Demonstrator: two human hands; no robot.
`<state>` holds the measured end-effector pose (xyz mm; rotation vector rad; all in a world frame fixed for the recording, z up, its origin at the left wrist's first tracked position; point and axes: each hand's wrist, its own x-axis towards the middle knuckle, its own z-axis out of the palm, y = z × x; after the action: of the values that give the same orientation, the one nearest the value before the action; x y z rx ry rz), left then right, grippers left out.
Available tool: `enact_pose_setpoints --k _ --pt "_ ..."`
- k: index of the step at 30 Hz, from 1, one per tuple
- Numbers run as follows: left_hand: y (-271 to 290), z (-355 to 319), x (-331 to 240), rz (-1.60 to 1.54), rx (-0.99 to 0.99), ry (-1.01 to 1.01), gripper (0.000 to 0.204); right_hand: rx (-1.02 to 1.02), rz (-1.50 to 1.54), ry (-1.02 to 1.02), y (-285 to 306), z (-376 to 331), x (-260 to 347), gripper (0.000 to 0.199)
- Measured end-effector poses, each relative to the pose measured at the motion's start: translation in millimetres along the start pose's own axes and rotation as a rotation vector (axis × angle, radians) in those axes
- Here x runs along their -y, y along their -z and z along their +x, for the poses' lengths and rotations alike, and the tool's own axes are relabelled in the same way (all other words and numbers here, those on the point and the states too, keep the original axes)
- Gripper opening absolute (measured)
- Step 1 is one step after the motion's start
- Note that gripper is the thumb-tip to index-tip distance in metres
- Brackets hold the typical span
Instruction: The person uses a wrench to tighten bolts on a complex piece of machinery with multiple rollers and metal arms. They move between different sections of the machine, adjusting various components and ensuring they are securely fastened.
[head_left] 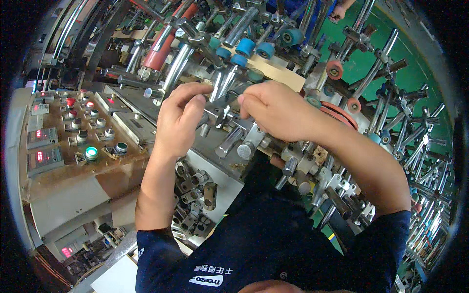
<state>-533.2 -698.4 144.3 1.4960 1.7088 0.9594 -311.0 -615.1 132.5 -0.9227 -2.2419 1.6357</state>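
Observation:
My left hand [180, 119] is curled beside a metal clamp block [215, 113] on the machine, its thumb and fingers bent toward each other. What lies inside its grasp, if anything, is hidden. Across from it, my right hand [277, 111] is closed with fingers tucked in, at the other side of the same clamp; anything within it cannot be made out. Shiny steel rods [225, 84] rise behind the clamp between the two hands. Below the right hand, a short round metal bar [229, 141] and a round-headed knob [245, 149] stick out toward me.
A control panel [78, 173] with buttons, knobs and a lit green button [91, 153] stands at left. Loose metal clamps [195, 193] lie in a tray below. Blue rollers [245, 47] and a red roller [159, 53] sit beyond. Another person's hand [338, 12] shows at top right.

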Motion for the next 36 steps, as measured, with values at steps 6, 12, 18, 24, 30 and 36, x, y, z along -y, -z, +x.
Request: enact_pose_setpoints --k 6,12,18,24,30,36 --pt "0 0 -1 0.015 0.007 0.02 0.031 0.126 0.08 -0.132 -1 8 17 0.035" --pt "-2 0 -4 0.03 -0.019 0.046 0.031 0.226 0.136 -0.241 4 8 34 0.035" --pt "-1 0 -1 0.026 -0.012 0.013 0.031 -0.128 -0.631 -0.022 -26 1 30 0.025" --pt "-1 0 1 0.06 -0.021 -0.052 0.03 -0.176 -0.74 0.062 -31 -6 24 0.029" --pt "-10 -1 11 0.145 -0.088 -0.091 0.025 -0.263 -0.71 0.476 -18 18 -44 0.018" --pt "-10 6 16 0.245 -0.078 -0.211 0.022 -0.38 -0.653 0.671 -18 33 -62 0.019"
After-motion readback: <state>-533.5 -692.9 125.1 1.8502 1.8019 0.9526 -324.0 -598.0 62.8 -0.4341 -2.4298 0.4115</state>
